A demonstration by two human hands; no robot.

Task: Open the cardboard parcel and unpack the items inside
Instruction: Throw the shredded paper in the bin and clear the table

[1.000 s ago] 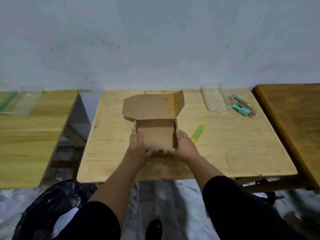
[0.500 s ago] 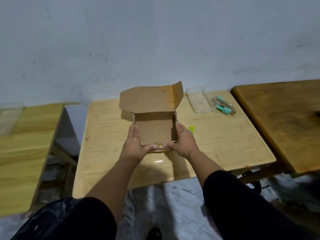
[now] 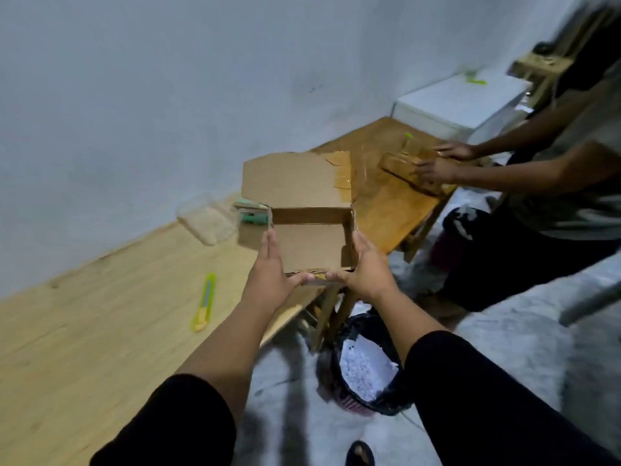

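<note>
- 2 hands hold the cardboard parcel (image 3: 311, 245) up in the air, past the right end of the bench (image 3: 100, 317). The left hand (image 3: 268, 280) presses flat on its left wall and the right hand (image 3: 366, 272) presses flat on its right wall. The fingers are mostly straight, and both thumbs curl under the near edge.
- The lid stands open at the back. The inside looks empty, so the unpacking seems to be done.
- Nothing is under the parcel but floor and the bin with the black bag (image 3: 366, 368). If the flat hands ease off, the parcel could slip and drop.
- Squeezing too hard could bend the thin walls in, and then the grip could fail.
- The open lid is floppy. It could swing down over the hands or catch on the darker table (image 3: 386, 203) just behind it.
- Another person's hands (image 3: 437, 166) work on that darker table. A wide swing to the right could bump them.
- The picture is blurry, so the head looks to be turning fast. The parcel could miss the bin.
- On the bench, the green knife (image 3: 204, 302) lies near the front edge, and the clear tub (image 3: 208, 220) and the green tools (image 3: 252, 213) sit near the back right corner. A low swing could knock them off.
</note>
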